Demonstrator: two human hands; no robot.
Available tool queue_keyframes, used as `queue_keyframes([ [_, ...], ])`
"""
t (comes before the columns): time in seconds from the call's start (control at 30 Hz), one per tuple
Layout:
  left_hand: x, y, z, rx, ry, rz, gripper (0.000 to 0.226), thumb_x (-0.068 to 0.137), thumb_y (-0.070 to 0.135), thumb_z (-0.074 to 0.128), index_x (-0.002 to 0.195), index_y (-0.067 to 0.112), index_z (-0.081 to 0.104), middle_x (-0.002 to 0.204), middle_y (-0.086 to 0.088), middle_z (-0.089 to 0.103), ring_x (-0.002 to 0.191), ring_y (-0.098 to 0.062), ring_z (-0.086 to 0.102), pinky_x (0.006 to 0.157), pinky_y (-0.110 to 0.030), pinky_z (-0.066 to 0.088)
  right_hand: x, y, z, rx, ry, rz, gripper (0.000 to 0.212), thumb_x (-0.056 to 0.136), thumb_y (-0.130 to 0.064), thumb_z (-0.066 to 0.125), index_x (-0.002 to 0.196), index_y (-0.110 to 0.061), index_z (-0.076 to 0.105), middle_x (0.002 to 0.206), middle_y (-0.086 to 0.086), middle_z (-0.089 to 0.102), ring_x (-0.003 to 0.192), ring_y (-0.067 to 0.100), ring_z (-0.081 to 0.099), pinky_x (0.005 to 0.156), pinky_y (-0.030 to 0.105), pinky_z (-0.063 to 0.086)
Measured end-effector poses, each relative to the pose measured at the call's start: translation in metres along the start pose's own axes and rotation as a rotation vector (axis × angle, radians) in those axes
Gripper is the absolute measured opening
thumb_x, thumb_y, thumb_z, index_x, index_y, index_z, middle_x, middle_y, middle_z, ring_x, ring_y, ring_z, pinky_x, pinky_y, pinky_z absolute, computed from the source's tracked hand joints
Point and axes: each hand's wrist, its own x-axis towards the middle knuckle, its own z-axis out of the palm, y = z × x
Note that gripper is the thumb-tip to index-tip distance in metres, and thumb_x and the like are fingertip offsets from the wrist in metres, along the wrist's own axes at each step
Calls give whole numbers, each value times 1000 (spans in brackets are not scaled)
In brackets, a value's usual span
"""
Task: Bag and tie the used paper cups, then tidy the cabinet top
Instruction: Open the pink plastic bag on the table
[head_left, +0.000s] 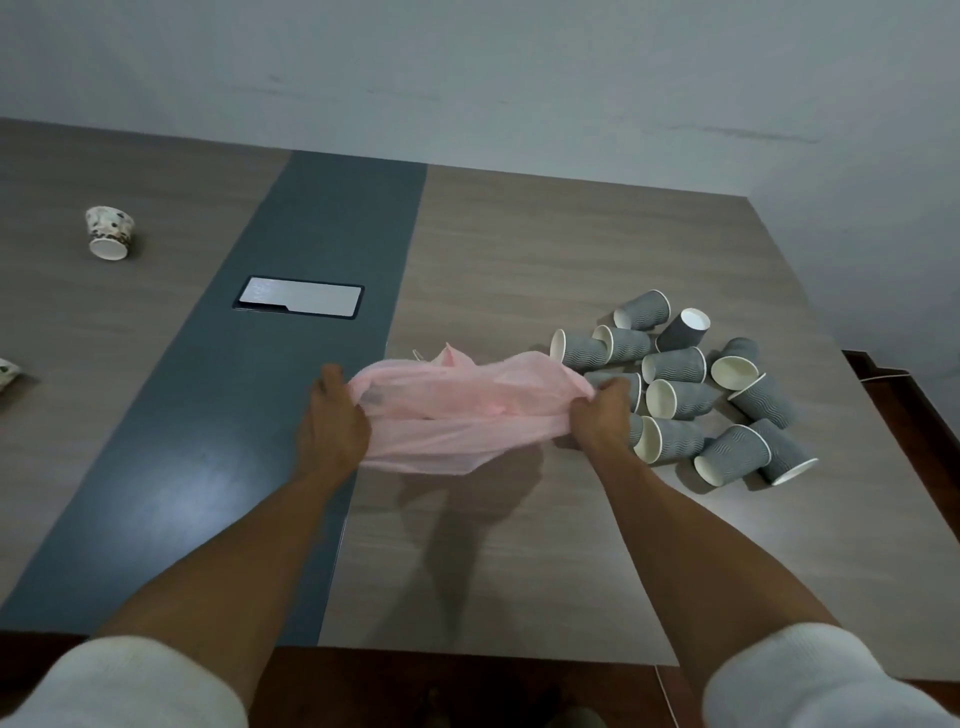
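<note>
A thin pink plastic bag (457, 410) is stretched between my two hands just above the wooden cabinet top (519, 249). My left hand (332, 421) grips its left edge and my right hand (605, 415) grips its right edge. Right of the bag lies a pile of several grey ribbed paper cups (691, 384), most tipped on their sides with white insides showing. Some of the nearest cups are partly hidden behind my right hand. A crumpled patterned paper cup (109, 232) lies far left.
A dark blue-grey strip (291, 364) runs down the surface with a silver rectangular cover plate (300, 297) set in it. Another patterned scrap (6, 375) shows at the left edge. The right edge of the top lies just past the cups; a grey wall stands behind.
</note>
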Motion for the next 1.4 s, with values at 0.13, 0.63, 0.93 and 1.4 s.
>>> queue_keyframes([
  [0.13, -3, 19, -2, 31, 27, 390, 47, 92, 3, 53, 130, 24, 35, 135, -17, 42, 88, -42, 57, 68, -50, 51, 13, -9, 1, -142, -216, -616, 37, 78, 8, 52, 102, -17, 38, 110, 3, 37, 90, 17, 38, 80, 38, 42],
  [0.63, 31, 124, 16, 350, 194, 185, 81, 83, 5, 69, 148, 22, 25, 156, -11, 12, 107, -45, 55, 72, -52, 56, 109, -59, -8, -223, -140, -884, 68, 90, 2, 51, 152, -13, 28, 139, 8, 32, 106, 32, 52, 81, 31, 42],
  [0.93, 20, 129, 47, 498, -321, -128, 102, 75, 39, 84, 154, 37, 19, 137, -14, 48, 116, -43, 61, 90, -47, 50, 149, -65, -7, -793, -835, -842, 104, 83, -13, 69, 163, -28, 3, 141, 27, 51, 123, 43, 55, 95, 42, 47],
  [1.4, 65, 118, 52, 422, -132, -116, 102, 85, 37, 72, 156, 40, -2, 115, -20, 63, 99, -44, 65, 71, -40, 45, 187, -49, -13, 41, -306, -453, 32, 84, 9, 48, 98, -15, 63, 98, 3, 67, 94, 27, 63, 86, 40, 51],
])
